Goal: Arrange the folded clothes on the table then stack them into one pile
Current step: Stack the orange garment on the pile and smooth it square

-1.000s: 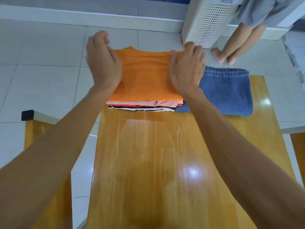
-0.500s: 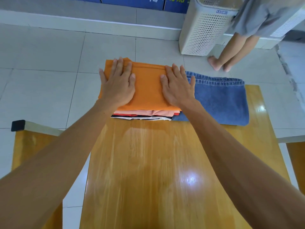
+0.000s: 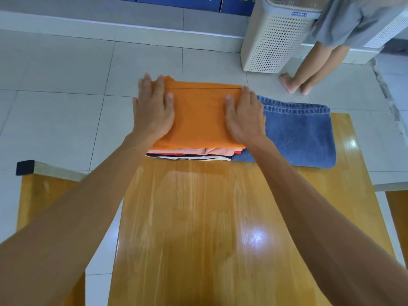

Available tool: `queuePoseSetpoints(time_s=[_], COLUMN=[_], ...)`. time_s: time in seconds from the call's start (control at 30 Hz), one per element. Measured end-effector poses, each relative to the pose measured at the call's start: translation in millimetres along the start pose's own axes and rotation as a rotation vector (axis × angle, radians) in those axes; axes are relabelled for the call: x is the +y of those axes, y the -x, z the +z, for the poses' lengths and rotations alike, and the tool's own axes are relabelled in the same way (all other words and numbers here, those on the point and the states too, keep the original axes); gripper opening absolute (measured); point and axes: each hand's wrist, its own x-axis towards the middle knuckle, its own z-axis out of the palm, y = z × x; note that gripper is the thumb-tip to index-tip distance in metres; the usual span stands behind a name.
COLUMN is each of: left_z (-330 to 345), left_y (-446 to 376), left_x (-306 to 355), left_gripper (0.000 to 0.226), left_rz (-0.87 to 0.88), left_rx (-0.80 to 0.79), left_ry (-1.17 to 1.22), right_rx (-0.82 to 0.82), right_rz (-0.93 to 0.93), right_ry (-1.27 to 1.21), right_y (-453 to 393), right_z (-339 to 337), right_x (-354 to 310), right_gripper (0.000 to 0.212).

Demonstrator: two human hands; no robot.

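A folded orange garment [image 3: 199, 115] tops a pile of folded clothes at the far end of the wooden table [image 3: 209, 217]. Pink, red, dark and white layers [image 3: 194, 153] show at the pile's near edge. My left hand [image 3: 153, 109] lies flat on the orange garment's left side, fingers straight and reaching past its far left corner. My right hand [image 3: 244, 113] lies flat on its right side. Folded blue jeans [image 3: 300, 133] lie to the right, their left part under the pile.
A white perforated appliance [image 3: 276, 38] stands on the tiled floor beyond the table, with a person's bare legs [image 3: 309, 69] beside it. Wooden bench tops sit at the left [image 3: 44, 188] and right [image 3: 397, 208]. Blue boxes [image 3: 187, 2] line the wall.
My hands came down from above the pile onto the orange garment, then slid apart from its middle toward its left and right edges. The view shifted slightly.
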Motion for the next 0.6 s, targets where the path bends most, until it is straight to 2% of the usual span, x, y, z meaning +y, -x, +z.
queuePoseSetpoints(time_s=[0.07, 0.13, 0.17, 0.27, 0.4, 0.6], left_z=[-8.5, -15.3, -16.4, -18.3, -15.6, -7.7], left_y=[-1.9, 0.2, 2.8, 5.2, 2.5, 12.1], left_x=[-2.5, -3.8, -4.0, -4.6, -8.3, -9.3], left_gripper=[0.062, 0.065, 0.065, 0.061, 0.051, 0.048], left_rz=[-0.210, -0.434, -0.487, -0.494, -0.544, -0.571], left_rx=[0.060, -0.004, -0.060, -0.060, 0.028, 0.068], left_ry=[0.165, 0.252, 0.264, 0.278, 0.341, 0.291], right_rx=[0.025, -0.046, -0.095, -0.142, -0.076, -0.140], right_rz=[0.124, 0.228, 0.251, 0.229, 0.133, 0.135], right_ry=[-0.118, -0.170, -0.183, -0.229, -0.261, -0.192], right_y=[5.0, 6.6, 5.7, -3.2, -11.1, -12.9], right_z=[-4.4, -1.9, 0.9, 6.7, 5.3, 8.0], right_x=[5.0, 4.8, 3.7, -1.4, -6.2, -2.2], right_gripper=[0.065, 0.067, 0.071, 0.069, 0.056, 0.061])
